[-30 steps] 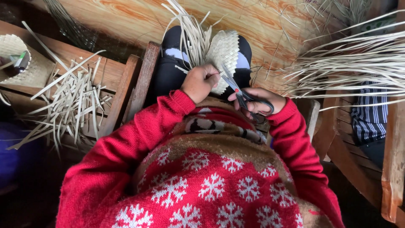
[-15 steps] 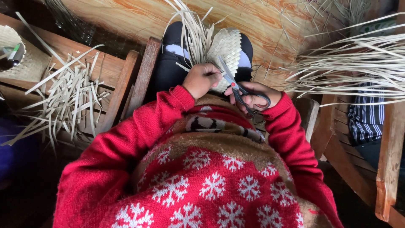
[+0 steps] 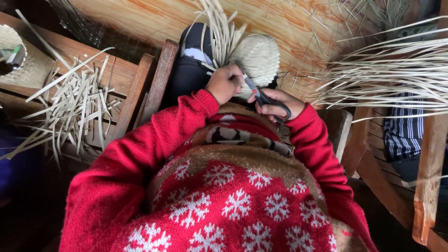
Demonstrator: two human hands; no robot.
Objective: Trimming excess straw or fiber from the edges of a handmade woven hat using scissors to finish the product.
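Small woven basket [image 3: 258,57], pale straw colour, domed, sits on the person's lap just above both hands, with loose unwoven strips [image 3: 219,28] standing up from its left edge. Left hand [image 3: 225,84] closed in a fist around the base of those strips, fingers curled tight, pressed against the basket's lower left side. Right hand [image 3: 275,102] grips a pair of dark-handled scissors [image 3: 263,99], fingers through the loops and closed on them; blades point up and left toward the gap between left hand and basket (whether the blades are parted cannot be told at this size). Both arms in red knitted sleeves, sweater with white snowflake pattern filling the lower frame. To the left, a heap of cut strips [image 3: 74,109] lies on a wooden frame [image 3: 135,88]. To the right, a sheaf of long thin strips [image 3: 387,74] fans out over a wooden chair [image 3: 427,177], striped cloth [image 3: 403,126] beneath it.
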